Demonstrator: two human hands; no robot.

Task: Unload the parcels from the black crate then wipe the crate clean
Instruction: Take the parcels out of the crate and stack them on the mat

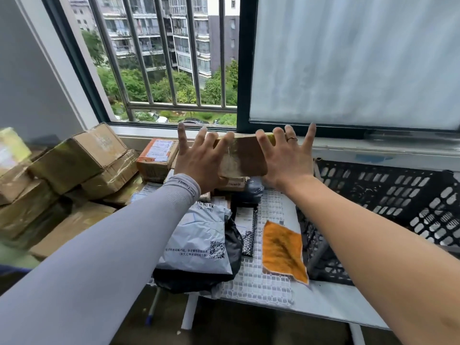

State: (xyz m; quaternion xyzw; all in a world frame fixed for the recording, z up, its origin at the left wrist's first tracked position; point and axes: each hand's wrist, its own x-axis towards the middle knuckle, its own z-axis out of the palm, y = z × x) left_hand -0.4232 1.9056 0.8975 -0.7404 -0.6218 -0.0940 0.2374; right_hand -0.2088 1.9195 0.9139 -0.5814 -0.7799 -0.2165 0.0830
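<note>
A small brown cardboard parcel (245,158) is held in the air in front of the window sill, pressed between my two hands. My left hand (199,158), in a grey sleeve, lies against its left side with the fingers splayed and straight. My right hand (286,155), a ring on one finger, presses its right side, fingers also spread. The black crate (388,195) lies at the right on the white table, its latticed walls showing and its inside only partly in view. An orange cloth (283,250) lies flat just left of the crate.
Cardboard boxes (74,165) are stacked at the left. An orange-labelled box (156,158) and grey and black mailer bags (199,240) cover the white grid mat (256,282). Behind stands a barred window (174,70) and a frosted pane (348,58).
</note>
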